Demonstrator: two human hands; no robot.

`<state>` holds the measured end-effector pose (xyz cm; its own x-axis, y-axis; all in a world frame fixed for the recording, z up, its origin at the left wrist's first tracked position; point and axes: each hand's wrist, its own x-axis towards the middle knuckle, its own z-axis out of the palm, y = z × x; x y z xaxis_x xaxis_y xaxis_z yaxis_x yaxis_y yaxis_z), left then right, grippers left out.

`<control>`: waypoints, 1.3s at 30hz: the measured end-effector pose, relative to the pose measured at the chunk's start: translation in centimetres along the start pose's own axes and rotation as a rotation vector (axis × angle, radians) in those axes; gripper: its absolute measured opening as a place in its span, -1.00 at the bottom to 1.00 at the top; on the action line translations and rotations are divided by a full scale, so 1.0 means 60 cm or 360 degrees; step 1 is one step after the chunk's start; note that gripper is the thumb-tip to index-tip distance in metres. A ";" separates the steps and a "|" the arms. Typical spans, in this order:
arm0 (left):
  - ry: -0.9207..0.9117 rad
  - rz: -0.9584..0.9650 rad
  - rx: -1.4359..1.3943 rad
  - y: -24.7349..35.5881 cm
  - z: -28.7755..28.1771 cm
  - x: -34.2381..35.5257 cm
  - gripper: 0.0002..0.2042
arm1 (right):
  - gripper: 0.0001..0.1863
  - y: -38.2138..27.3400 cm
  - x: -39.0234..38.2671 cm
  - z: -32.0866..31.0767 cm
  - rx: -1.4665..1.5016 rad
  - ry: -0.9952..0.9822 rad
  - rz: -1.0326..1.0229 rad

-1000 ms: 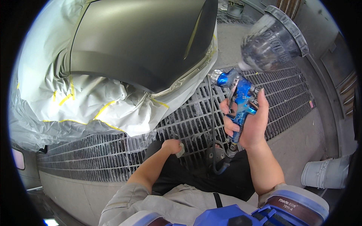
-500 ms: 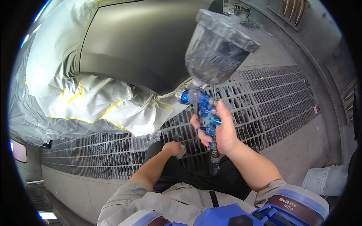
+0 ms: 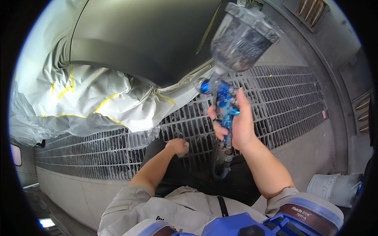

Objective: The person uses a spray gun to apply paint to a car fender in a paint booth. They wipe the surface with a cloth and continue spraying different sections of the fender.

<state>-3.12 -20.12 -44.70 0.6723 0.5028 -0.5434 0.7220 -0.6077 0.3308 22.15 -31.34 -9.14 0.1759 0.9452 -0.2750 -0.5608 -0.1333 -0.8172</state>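
My right hand (image 3: 243, 125) is wrapped round the grip of a blue spray gun (image 3: 224, 96), thumb up at its back. On top of the gun sits a large, paint-smeared cup (image 3: 242, 43), leaning to the right. The nozzle points left, toward a dark matte car panel (image 3: 138, 33), and does not touch it. A hose (image 3: 217, 165) hangs from the grip's lower end. Low over my left knee, my left hand (image 3: 174, 146) is closed on a small pale, cloth-like piece (image 3: 184, 150); its exact kind is unclear.
White masking sheet (image 3: 134, 112) with yellow tape and clear plastic film (image 3: 27, 118) drape below the panel. A metal floor grating (image 3: 279, 106) runs across under my arms. A grey bucket (image 3: 334, 189) stands at the lower right, and a wall (image 3: 330, 51) borders the right side.
My right hand has carried the spray gun rightward and slightly up, away from the panel. The view has shifted a little, so panel and sheet sit higher and further left. My left hand keeps its hold.
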 end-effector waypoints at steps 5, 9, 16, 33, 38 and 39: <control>0.0030 0.0014 -0.0044 -0.006 0.011 0.006 -0.58 | -0.23 -0.021 0.008 -0.025 -0.0049 0.0428 -0.0316; 0.0030 0.0044 -0.0053 -0.018 0.015 0.007 -0.58 | -0.29 -0.021 0.013 -0.018 -0.0169 0.0700 -0.0412; 0.0044 0.0038 -0.0091 -0.012 0.015 -0.003 -0.60 | -0.24 0.008 0.000 0.023 0.0108 0.0027 0.0099; -0.0026 -0.0099 -0.0054 -0.004 -0.006 -0.029 -0.59 | 0.04 0.042 -0.023 0.049 0.0088 -0.0803 0.0143; 0.0047 -0.0129 -0.0105 -0.010 -0.002 -0.029 -0.58 | 0.02 0.039 -0.027 0.047 0.0097 -0.0787 0.0089; 0.0067 -0.0148 -0.0099 -0.012 -0.002 -0.031 -0.58 | 0.03 0.040 -0.026 0.047 0.0134 -0.0781 0.0079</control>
<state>-4.86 -20.57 -43.84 0.6071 0.5813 -0.5418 0.7895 -0.5185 0.3284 18.25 -32.32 -9.24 -0.2430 0.9697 -0.0252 -0.6255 -0.1766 -0.7600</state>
